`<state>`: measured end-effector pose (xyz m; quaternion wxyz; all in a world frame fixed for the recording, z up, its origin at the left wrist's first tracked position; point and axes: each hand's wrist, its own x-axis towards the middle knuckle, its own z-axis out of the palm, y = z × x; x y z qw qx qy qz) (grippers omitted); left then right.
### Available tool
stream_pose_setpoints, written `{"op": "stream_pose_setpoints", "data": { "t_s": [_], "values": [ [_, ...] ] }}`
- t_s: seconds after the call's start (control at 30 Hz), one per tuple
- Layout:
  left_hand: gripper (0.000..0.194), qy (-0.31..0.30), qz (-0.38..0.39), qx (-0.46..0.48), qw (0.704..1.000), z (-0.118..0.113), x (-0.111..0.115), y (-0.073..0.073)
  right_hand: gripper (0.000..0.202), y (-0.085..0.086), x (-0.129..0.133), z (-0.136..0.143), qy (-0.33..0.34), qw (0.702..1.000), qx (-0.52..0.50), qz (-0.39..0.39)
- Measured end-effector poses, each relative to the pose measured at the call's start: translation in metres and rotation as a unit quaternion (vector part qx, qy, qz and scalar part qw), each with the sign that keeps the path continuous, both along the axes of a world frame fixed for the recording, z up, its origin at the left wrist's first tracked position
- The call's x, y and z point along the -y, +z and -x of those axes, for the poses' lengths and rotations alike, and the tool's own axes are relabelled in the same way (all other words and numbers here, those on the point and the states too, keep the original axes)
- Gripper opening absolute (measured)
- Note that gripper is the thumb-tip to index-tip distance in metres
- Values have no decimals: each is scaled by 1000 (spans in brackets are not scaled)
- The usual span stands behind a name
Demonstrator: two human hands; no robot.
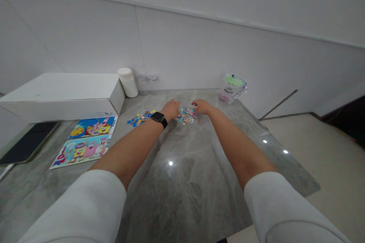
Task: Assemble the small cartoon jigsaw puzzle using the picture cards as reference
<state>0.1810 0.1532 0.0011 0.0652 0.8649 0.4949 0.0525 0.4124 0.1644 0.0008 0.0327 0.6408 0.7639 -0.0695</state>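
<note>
My left hand (172,109), with a black smartwatch (158,117) on its wrist, is at the left edge of a pile of small multicoloured jigsaw pieces (187,116). Its fingers are curled in, and whatever they hold is hidden. On the pile's other side, my right hand (201,106) has its thumb and fingers a little apart, with nothing visible between them. A second pile of jigsaw pieces (138,119), mostly blue and yellow, lies left of my left wrist, partly behind it. Two cartoon picture sheets (94,126) (82,149) lie further left.
A long white box (57,104) stands at the back left beside a white canister (128,82) and two clear glasses (148,85). A phone or tablet (27,142) lies at the left. A clear plastic bag (233,88) sits by the wall, near the grey table's (182,197) right edge.
</note>
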Motion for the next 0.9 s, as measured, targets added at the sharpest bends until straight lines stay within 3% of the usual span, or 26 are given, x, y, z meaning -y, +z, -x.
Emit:
{"op": "stream_pose_setpoints", "data": {
  "t_s": [0.23, 0.43, 0.63, 0.9],
  "values": [
    [50, -6, 24, -47, 999, -29, -24, -18, 45, -17, -13, 24, 16, 1000, 6, 14],
    [45, -10, 36, -48, 998, -37, -13, -23, 37, -18, 1, 31, 44, 999, 6, 3],
    [46, -10, 40, -33, 999, -36, 25, -23, 38, -16, 47, 31, 72, 997, 2, -9],
    [35, -42, 38, -12, 998, -35, 106, -29, 31, -12, 129, 30, 112, 994, 7, 1]
  ]
}}
